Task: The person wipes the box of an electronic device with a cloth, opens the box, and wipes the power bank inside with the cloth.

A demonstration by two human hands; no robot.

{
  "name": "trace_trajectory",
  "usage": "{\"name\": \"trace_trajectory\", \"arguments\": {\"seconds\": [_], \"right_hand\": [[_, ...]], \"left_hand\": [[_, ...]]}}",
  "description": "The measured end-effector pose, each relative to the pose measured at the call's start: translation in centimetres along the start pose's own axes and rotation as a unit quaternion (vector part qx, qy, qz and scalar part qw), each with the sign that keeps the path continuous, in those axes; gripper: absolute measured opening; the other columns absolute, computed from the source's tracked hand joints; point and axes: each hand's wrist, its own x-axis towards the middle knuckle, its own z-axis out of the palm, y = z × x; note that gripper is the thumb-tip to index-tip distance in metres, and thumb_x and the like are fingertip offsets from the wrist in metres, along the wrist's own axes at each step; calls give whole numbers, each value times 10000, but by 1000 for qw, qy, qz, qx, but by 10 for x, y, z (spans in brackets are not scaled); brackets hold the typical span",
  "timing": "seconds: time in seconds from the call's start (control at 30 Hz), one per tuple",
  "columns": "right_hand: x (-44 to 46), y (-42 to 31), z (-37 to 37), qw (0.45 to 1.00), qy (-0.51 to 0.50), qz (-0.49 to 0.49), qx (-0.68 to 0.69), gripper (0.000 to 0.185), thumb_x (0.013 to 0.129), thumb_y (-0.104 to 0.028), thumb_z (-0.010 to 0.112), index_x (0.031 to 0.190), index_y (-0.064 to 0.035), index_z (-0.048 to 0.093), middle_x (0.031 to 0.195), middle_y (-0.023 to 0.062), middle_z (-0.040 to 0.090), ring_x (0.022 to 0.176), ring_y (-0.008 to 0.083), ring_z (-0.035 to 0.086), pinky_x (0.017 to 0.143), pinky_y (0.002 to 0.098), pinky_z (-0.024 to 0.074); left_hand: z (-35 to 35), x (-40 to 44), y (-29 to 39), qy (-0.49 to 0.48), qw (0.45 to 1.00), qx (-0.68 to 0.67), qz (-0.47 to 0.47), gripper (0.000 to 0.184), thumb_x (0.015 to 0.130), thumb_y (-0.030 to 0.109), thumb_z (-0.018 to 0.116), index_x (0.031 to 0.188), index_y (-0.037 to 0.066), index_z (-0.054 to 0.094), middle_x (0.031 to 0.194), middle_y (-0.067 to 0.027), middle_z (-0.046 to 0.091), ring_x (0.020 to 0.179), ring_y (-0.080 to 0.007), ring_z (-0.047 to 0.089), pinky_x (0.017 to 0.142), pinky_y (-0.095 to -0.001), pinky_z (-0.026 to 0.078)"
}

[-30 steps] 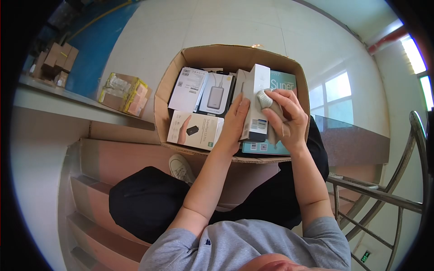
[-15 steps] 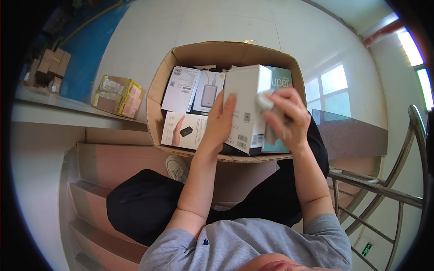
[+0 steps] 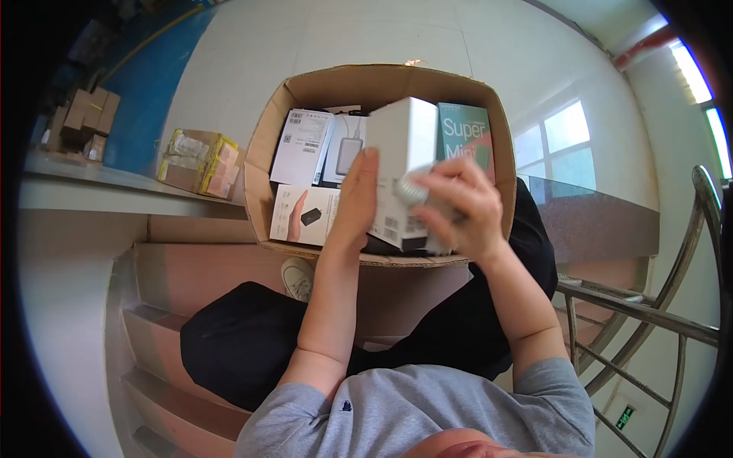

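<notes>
A white product box (image 3: 391, 156) is tilted over the open cardboard carton (image 3: 374, 76). My left hand (image 3: 357, 200) grips its left side. In my right hand (image 3: 464, 206) is a crumpled grey cloth (image 3: 416, 188), pressed against the box's right side near its lower end; the hand is blurred. Inside the carton lie a green "Super Mini" box (image 3: 463, 130) at the right, a white labelled box (image 3: 301, 149) and a box with a power bank picture (image 3: 347, 145) at the left, and a box showing a hand (image 3: 301, 216) at the front left.
A taped carton (image 3: 200, 162) stands on the ledge at the left, with brown boxes (image 3: 92, 111) farther back. Pinkish steps (image 3: 198, 267) descend at the lower left. A metal railing (image 3: 649, 324) is at the right. A shoe (image 3: 298, 277) shows below the carton.
The white box has turned to show its broad face and shifted a little left with both hands. My right hand with the cloth has moved left, uncovering more of the green box.
</notes>
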Motion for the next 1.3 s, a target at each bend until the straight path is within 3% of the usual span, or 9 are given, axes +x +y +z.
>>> {"name": "trace_trajectory", "arguments": {"seconds": [0.13,0.3,0.4,0.47,0.57,0.73,0.97,1.13,1.3], "right_hand": [[-5,-9,5,998,-48,-49,14,405,729,-22,862,1122,-90,795,980,48,596,767,160,551,654,273,499],[6,13,-22,990,135,-23,-42,392,728,-43,858,1113,-82,793,977,59,592,774,171,552,644,265,491],[2,-4,-11,990,125,-13,-67,404,720,-47,858,1117,-73,790,982,60,597,781,171,555,643,265,491],[-5,-12,1,998,-4,-65,-10,370,793,-120,828,1148,-42,764,1010,98,618,807,198,557,682,277,474],[-5,-11,3,996,-33,-82,1,378,798,-103,817,1166,-43,756,1010,107,625,811,208,570,686,279,481],[15,12,-21,985,164,8,-59,446,711,-36,854,1147,-91,779,1009,68,621,756,171,560,630,269,490],[-9,-20,10,998,-25,-63,-20,344,796,-77,815,1137,-46,776,1014,90,616,817,202,567,690,285,493],[14,5,-13,985,142,-33,-87,412,745,-41,853,1149,-93,789,966,55,591,716,143,535,571,243,468],[1,-20,5,998,41,-35,-33,336,792,-93,828,1122,-51,783,966,65,585,771,174,522,665,280,464]], "left_hand": [[-18,4,-1,-17,997,-61,38,563,1096,501,391,1348,28,563,1137,-129,676,910,-140,639,770,-242,495],[14,-13,7,-50,998,-10,32,469,1091,460,466,1227,39,620,973,-73,684,821,-90,591,700,-239,466],[3,-4,-1,-58,996,-63,22,526,1085,487,442,1277,24,601,1073,-112,679,875,-117,616,738,-254,486],[-6,1,-5,-63,992,-112,13,586,1078,514,419,1326,9,581,1173,-151,673,930,-144,641,776,-269,506],[-4,-2,1,-61,994,-88,4,531,1082,485,449,1267,13,607,1065,-111,680,852,-117,615,727,-244,477],[4,-7,4,-65,996,-55,-5,497,1087,467,471,1201,12,634,951,-72,683,759,-88,581,673,-212,440],[15,-20,35,-4,973,-230,-12,565,1088,506,437,1217,-9,627,990,-99,695,795,-109,617,688,-222,475],[0,-9,0,-110,993,-29,-27,611,1098,512,393,1375,-8,555,1182,-131,686,964,-157,672,778,-269,543],[10,-14,6,-59,981,-182,-7,605,1109,494,363,1381,-15,544,1182,-123,684,974,-181,681,822,-288,560]]}}
